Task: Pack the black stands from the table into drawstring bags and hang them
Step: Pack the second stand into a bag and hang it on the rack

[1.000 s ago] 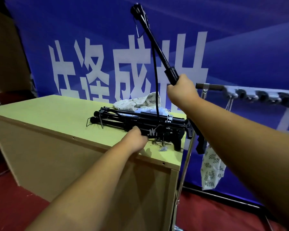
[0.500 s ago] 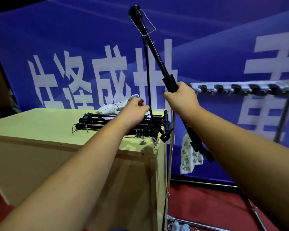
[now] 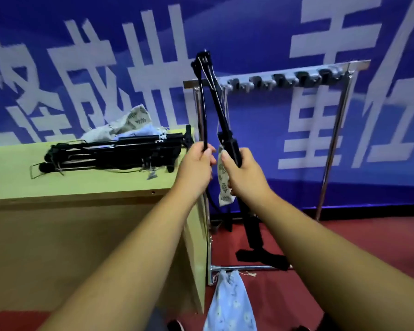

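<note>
One black stand (image 3: 221, 111) is held nearly upright at the middle of the view. Its thick tube (image 3: 232, 144) is clamped in the right hand (image 3: 243, 174) and a thin loose leg (image 3: 202, 103) is clamped in the left hand (image 3: 195, 166). More folded stands (image 3: 110, 152) are laid on the worktop (image 3: 81, 187) at 9 o'clock from the hands. The stand is judged stiff, long and not heavy, with legs that may swing out, so it is best taken at the thick tube; a blue bag (image 3: 230, 304) is seen at 6 o'clock.

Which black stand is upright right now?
The stand gripped by the left hand and right hand, nearly upright beside the table. The other stands lie flat in a pile on it.
</note>
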### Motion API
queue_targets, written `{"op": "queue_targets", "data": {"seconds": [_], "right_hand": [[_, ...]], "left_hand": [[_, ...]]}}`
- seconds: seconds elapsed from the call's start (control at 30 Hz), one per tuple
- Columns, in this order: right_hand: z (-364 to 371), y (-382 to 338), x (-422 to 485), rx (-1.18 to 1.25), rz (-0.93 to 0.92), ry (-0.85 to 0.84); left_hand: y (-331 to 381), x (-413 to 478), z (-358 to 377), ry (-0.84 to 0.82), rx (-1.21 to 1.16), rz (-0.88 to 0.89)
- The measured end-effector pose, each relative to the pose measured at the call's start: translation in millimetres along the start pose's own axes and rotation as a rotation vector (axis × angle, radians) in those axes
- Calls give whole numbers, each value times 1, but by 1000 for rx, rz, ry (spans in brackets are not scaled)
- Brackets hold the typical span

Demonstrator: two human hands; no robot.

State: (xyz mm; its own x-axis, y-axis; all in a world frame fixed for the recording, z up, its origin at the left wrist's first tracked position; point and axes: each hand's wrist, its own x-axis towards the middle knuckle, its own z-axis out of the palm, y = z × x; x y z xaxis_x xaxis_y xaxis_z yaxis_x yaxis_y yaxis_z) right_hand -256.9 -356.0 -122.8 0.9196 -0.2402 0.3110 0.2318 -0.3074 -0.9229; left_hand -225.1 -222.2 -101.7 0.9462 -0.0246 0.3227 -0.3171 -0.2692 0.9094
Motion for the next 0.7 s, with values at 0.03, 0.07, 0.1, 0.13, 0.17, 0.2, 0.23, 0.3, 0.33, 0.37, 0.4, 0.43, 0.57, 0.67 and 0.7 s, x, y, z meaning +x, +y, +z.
{"op": "queue_targets", "data": {"seconds": [0.03,0.07,0.1,0.13,0.17,0.2,0.23,0.3,0.33,0.37,0.4,0.43,0.57,0.67,0.7], "right_hand": [[0,14,-6,4,11,7],[-1,30,-11,1,27,17],[-4,43,-17,-6,39,17],[-5,55,-20,-16,53,12],[-8,71,-22,-19,74,8],[-9,85,-24,-14,91,6],[-10,98,-26,-13,103,4],[-9,122,-28,-17,118,11],[-8,131,-28,-19,126,22],[-7,144,-29,-16,144,37],[-6,157,-28,-9,172,57],[-6,170,-27,4,213,78],[-3,209,-18,0,313,34],[3,216,-3,-15,332,-29],[7,219,3,-4,351,-54]], "left_hand": [[-12,-6,9,-21,34,-12],[-24,-14,19,-44,55,-23],[-34,-21,28,-57,71,-29],[-42,-27,33,-64,93,-24],[-52,-32,41,-78,119,-15],[-60,-36,46,-93,150,1],[-66,-38,50,-115,186,13],[-77,-41,59,-159,238,27],[-80,-42,62,-179,272,37],[-87,-45,66,-212,320,44],[-93,-48,71,-256,375,55],[-100,-52,76,-301,423,60],[-141,-66,94,-383,440,1],[-169,-67,93,-358,386,-75],[-175,-65,91,-342,373,-100]]}}
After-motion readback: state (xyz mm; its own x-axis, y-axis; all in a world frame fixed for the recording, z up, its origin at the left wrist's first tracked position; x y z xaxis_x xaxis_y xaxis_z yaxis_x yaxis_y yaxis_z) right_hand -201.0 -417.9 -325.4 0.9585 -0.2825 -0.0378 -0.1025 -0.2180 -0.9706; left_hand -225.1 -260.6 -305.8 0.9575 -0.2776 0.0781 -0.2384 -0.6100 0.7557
